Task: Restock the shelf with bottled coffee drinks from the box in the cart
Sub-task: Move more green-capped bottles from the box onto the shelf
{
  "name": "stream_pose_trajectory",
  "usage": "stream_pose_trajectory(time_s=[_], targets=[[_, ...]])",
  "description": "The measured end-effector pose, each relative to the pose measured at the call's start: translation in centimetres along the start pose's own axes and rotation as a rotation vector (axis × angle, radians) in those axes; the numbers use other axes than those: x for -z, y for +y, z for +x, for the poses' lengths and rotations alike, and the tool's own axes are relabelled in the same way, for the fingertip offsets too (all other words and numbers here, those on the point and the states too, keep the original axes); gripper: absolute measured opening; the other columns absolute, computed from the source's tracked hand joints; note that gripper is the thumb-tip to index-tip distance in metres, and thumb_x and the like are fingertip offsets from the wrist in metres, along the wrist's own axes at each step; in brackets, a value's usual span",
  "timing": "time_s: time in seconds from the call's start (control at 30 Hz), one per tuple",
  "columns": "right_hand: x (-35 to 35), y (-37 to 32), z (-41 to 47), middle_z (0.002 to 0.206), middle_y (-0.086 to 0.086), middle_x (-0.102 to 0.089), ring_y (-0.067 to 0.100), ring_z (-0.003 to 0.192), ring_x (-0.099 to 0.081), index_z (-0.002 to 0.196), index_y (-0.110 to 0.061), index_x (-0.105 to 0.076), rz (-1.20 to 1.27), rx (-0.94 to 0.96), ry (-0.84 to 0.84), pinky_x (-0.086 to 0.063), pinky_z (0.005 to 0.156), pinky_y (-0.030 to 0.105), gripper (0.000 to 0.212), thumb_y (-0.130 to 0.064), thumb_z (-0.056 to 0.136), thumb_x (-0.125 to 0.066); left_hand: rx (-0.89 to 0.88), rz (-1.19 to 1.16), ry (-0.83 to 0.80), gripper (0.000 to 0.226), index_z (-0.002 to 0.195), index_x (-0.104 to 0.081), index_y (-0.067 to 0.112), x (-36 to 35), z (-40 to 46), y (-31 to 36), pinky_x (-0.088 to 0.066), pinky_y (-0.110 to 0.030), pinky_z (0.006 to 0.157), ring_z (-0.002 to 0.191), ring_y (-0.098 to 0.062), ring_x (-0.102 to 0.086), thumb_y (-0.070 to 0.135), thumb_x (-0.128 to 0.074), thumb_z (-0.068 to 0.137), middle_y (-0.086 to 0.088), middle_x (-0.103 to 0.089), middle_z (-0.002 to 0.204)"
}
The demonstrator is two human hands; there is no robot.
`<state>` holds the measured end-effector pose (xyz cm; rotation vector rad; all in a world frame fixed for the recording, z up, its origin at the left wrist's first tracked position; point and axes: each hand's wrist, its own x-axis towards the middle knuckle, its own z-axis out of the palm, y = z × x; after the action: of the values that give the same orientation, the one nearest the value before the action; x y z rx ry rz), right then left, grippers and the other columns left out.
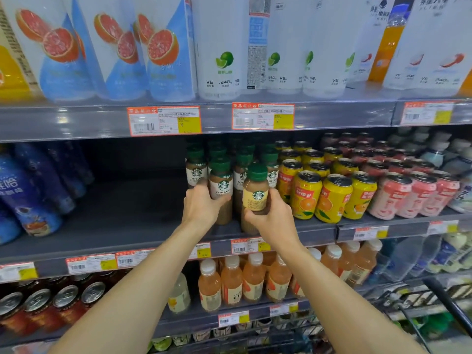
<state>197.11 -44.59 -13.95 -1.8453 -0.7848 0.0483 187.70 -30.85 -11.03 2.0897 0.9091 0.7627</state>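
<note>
- Reaching to the middle shelf (143,226), we see both hands at the front of the coffee rows.
- Our left hand (201,205) curls its fingers round a white-labelled coffee bottle (221,190), which stands upright on the shelf.
- Our right hand (270,215) grips a yellow-labelled coffee bottle (255,192) from below and beside, thumb on its left; we cannot tell whether its base touches the shelf.
- Further green-capped coffee bottles (196,167) stand in rows just behind.
- Yellow orange-drink cans (306,195) stand just right of the held bottles; dark blue bottles (30,190) lie well apart at far left.
</note>
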Motion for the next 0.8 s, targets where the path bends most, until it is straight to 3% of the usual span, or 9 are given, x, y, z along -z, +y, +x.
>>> stream_pose_trajectory(time_s=[0.37, 0.57, 0.8], targets=[[0.0, 0.9, 0.2, 0.113, -0.008, -0.064, 0.01, 0.104, -0.061, 0.124, -0.024, -0.052, 0.006, 0.0, -0.018, -0.055, 0.089, 0.038, 0.054, -0.025, 0.076, -0.077, -0.005, 0.034, -0.027, 0.028, 0.101, -0.066, 0.012, -1.1, 1.3, 1.0, -0.053, -0.039, 0.088, 0.1, -0.024, -0.064, 0.028, -0.076, 0.08, -0.006, -0.069, 0.105], [0.0, 1.0, 0.2, 0.109, -0.006, -0.064, 0.011, 0.1, -0.061, 0.119, -0.023, -0.053, -0.023, 0.022, -0.002, -0.056, 0.085, 0.038, 0.05, -0.027, 0.075, -0.077, 0.031, 0.03, -0.041, 0.029, 0.111, -0.063, 0.008, -1.5, 1.7, 1.4, -0.041, -0.025, 0.082, 0.105, -0.022, -0.056, 0.024, -0.069, 0.088, -0.006, -0.061, 0.108], [-0.2, 1.1, 0.2, 0.108, -0.006, -0.064, 0.012, 0.1, -0.061, 0.122, -0.022, -0.053, -0.035, 0.017, -0.004, -0.055, 0.085, 0.04, 0.054, -0.029, 0.074, -0.077, 0.066, 0.059, -0.056, 0.033, 0.118, -0.058, 0.007, -2.0, 2.8, 1.4, -0.046, -0.033, 0.093, 0.112, -0.029, -0.056, 0.025, -0.065, 0.091, -0.011, -0.061, 0.119]])
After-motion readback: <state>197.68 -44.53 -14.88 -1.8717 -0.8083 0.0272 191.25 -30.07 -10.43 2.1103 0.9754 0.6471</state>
